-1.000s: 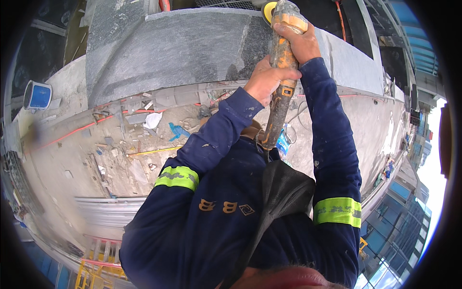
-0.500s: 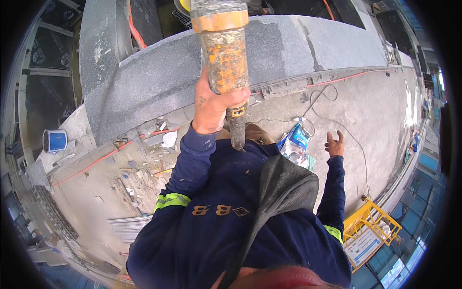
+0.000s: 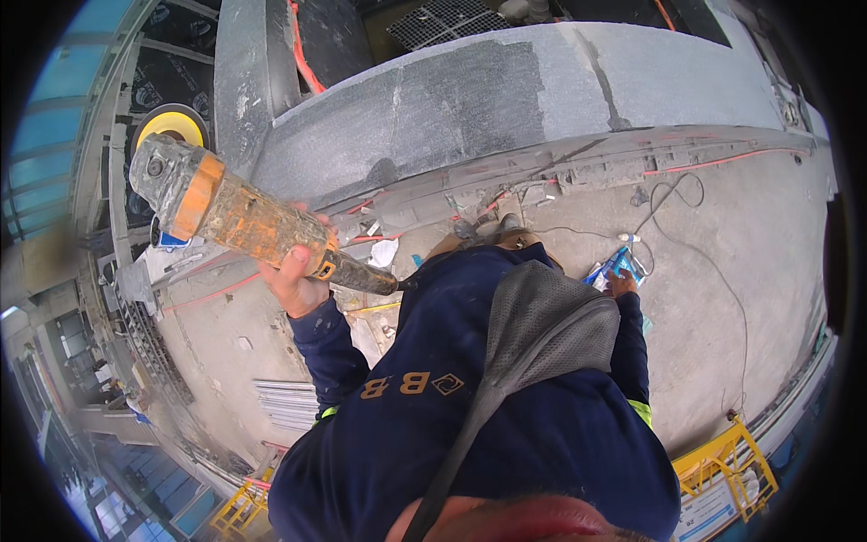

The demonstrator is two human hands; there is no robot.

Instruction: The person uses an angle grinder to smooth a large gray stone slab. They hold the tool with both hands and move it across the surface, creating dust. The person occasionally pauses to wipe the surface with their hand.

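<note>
The head view is the only 1 here, looking steeply down over a dark blue work shirt with high-visibility cuffs and a grey mesh flap hanging in front of the chest. The left hand [image 3: 296, 275] is raised to the left of the body and its fingers [image 3: 293, 256] are wrapped tight around the rear body of an angle grinder [image 3: 237, 217], a worn orange tool caked in grey dust. The grinder's long axis runs from upper left to lower right: its head and guard point up and away to the left, while the dark tail end sticks out past the hand toward the chest. A yellow disc [image 3: 171, 124] shows just behind the grinder's head, though I cannot tell whether it belongs to the tool or lies beyond it. The right hand [image 3: 621, 282] is down low on the right, well apart from the grinder, resting at a small blue and white packet [image 3: 610, 268] on the concrete floor [image 3: 722, 271]; its fingers are mostly hidden by the sleeve, so I cannot tell whether they grip the packet or merely touch it. So the left hand alone carries the tool, and the right lies across the body from it. Ahead stands a grey stone slab [image 3: 470, 108], with an orange line [image 3: 713, 163] along its foot and a thin cable [image 3: 695, 235] looping over the floor. Yellow frames [image 3: 722, 461] stand at the lower right edge.
</note>
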